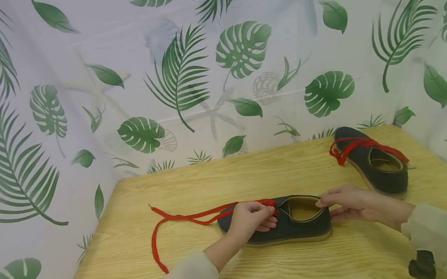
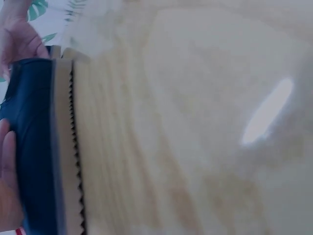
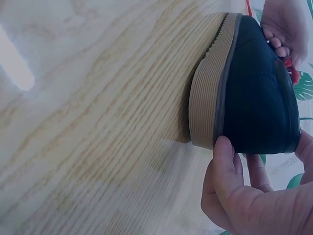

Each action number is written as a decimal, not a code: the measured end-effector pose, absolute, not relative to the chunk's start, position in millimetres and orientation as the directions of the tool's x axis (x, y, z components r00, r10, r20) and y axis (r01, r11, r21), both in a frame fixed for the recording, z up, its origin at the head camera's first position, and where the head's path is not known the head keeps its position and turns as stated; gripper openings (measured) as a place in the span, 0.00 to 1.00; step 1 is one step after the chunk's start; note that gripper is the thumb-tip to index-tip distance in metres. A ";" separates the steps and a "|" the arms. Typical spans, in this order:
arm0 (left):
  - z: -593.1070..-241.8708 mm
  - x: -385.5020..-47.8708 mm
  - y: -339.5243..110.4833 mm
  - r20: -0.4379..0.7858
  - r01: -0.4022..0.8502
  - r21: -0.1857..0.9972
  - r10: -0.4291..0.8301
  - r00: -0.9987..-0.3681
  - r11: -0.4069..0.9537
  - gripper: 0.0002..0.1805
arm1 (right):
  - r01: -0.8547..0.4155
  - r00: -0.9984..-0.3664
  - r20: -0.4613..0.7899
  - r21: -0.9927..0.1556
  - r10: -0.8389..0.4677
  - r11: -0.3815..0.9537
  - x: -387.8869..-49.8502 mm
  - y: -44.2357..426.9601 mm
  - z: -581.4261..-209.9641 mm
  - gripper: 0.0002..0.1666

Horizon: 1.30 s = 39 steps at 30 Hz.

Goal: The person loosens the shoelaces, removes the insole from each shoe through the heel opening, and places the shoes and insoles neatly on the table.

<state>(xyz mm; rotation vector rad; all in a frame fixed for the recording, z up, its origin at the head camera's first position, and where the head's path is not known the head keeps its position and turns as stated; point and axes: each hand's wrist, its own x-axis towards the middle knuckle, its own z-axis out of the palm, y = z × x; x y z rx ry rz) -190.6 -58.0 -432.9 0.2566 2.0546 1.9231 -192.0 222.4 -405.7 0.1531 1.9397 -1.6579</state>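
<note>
A dark navy shoe (image 1: 292, 234) with a tan sole lies on the table, its toe to the left. My left hand (image 1: 250, 217) is over its lacing, with thumb and forefinger pinching the red shoelace (image 1: 209, 210) near the shoe's opening. The other fingers are curled against the upper, as the right wrist view also shows. At the heel, my right hand (image 1: 352, 204) grips the shoe, thumb at the collar and fingers on the back. Both loose lace ends trail leftward past the toe. My left palm covers part of the lacing.
A second navy shoe (image 1: 393, 179) with red laces (image 1: 354, 145) stands at the table's right rear, behind my right hand. The wooden table (image 1: 164, 187) meets a leaf-patterned cloth (image 1: 193, 150) at its back edge. A dark object (image 1: 423, 266) is by the right sleeve.
</note>
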 end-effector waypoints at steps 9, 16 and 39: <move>-451.3 -177.7 -58.9 0.135 0.108 0.988 0.295 -0.946 -0.107 0.13 | 0.442 -0.826 -0.492 -0.868 -0.275 0.226 -191.8 224.6 -406.3 0.32; -450.5 -178.9 -58.3 0.157 0.129 0.985 0.306 -0.939 -0.112 0.13 | 0.451 -0.820 -0.502 -0.863 -0.275 0.228 -192.1 224.9 -406.2 0.37; -424.7 -181.7 -60.5 0.031 0.073 0.986 0.267 -0.963 0.148 0.14 | 0.481 -0.812 -0.517 -0.855 -0.269 0.191 -192.6 225.6 -407.6 0.24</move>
